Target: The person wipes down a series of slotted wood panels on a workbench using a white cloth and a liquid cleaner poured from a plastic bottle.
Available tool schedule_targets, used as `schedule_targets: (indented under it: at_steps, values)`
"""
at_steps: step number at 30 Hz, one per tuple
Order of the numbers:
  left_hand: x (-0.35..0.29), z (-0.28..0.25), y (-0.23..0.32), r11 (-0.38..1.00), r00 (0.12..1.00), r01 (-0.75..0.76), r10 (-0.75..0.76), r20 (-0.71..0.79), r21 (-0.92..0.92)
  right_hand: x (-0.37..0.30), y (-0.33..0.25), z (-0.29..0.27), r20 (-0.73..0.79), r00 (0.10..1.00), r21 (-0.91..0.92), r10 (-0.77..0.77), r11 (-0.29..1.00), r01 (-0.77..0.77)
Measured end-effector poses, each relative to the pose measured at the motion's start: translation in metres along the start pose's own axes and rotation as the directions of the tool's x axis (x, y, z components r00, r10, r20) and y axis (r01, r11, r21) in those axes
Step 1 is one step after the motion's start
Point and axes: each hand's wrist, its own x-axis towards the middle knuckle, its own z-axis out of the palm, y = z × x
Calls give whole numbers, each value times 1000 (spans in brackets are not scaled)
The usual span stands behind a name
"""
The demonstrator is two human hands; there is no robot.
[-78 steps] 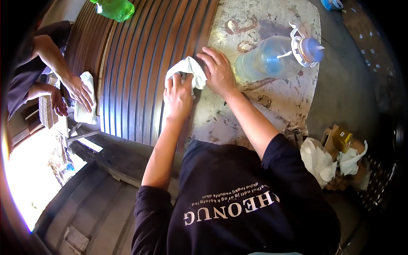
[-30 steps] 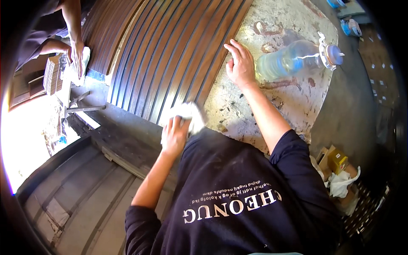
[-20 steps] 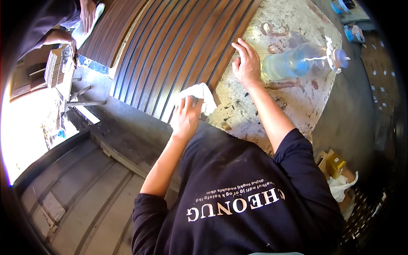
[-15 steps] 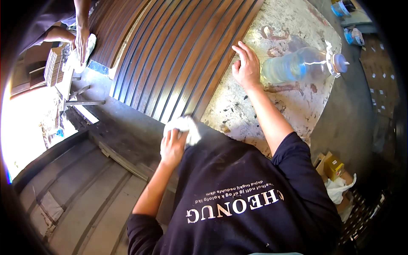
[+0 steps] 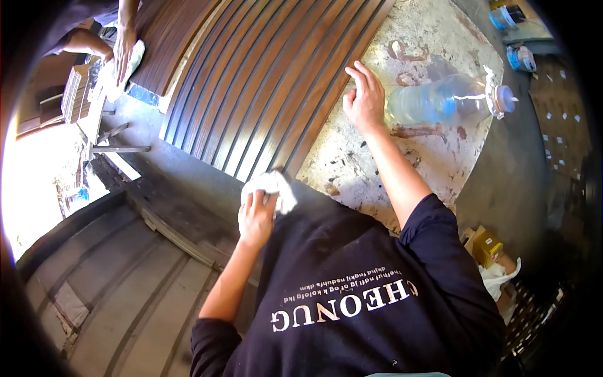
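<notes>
My left hand [image 5: 255, 220] is closed on a white cloth [image 5: 271, 188], bunched at the near end of a brown slatted wood panel [image 5: 264, 81]. The panel's long ridges run away from me, with dark grooves between them. My right hand [image 5: 365, 100] is held with fingers stretched out at the panel's right edge, and nothing shows in it. Whether its fingertips touch the panel I cannot tell. Just right of that hand lies a clear plastic bottle [image 5: 433, 100] on its side, partly filled with liquid, with a bluish cap.
A paint-stained white tabletop [image 5: 402, 166] extends under the bottle. At the far left, another person's hands [image 5: 123, 60] press a white cloth by a second slatted panel [image 5: 166, 47]. A yellow box [image 5: 487, 246] and a white bag [image 5: 500, 276] are low on the right.
My hands and the white cloth stay almost where they were. The view has shifted slightly, and the other person's cloth and hands appear a little different in position.
</notes>
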Motion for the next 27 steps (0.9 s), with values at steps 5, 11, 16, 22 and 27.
schedule_targets:
  at_steps: [5,11,16,22,27]
  values:
    - [75,3,12,996,993,-82,84,-81,26,-3,12,3,-51,998,-61,-46,997,43]
    - [-3,5,2,993,996,76,-80,-45,-86,0,-2,3,-90,996,95,-5,995,13]
    - [68,3,24,998,993,-27,20,-119,-57,-3,3,-13,76,994,25,77,997,-79]
    - [42,25,19,997,980,-63,52,-195,-51,-15,16,-9,178,977,8,117,993,-120]
    - [2,24,6,979,982,48,-82,-167,-199,-3,-4,-6,-6,999,72,50,996,-49]
